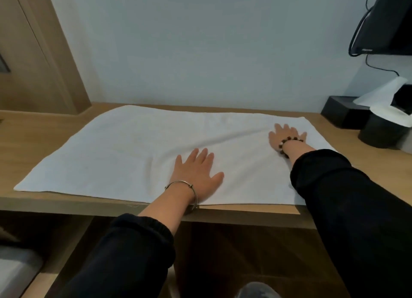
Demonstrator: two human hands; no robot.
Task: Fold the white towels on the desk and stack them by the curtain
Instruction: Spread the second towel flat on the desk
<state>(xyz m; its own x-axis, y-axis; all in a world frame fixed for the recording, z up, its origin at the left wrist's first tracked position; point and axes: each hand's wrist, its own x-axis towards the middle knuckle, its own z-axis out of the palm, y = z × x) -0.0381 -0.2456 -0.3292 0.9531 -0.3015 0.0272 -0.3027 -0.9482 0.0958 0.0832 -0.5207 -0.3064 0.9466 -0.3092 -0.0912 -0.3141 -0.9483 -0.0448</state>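
Pale wall (200, 41) backs a wooden bench (33, 141), where a white towel (122, 152) lies spread flat. Left hand (198, 175) and right hand (285, 135) press on it, fingers straight and splayed. Black boxes (341, 115) sit at the far right.

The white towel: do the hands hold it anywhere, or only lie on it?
Nothing is held. The left hand and the right hand lie flat, fingers straight, on the white towel: left near its front edge, right toward its right end.
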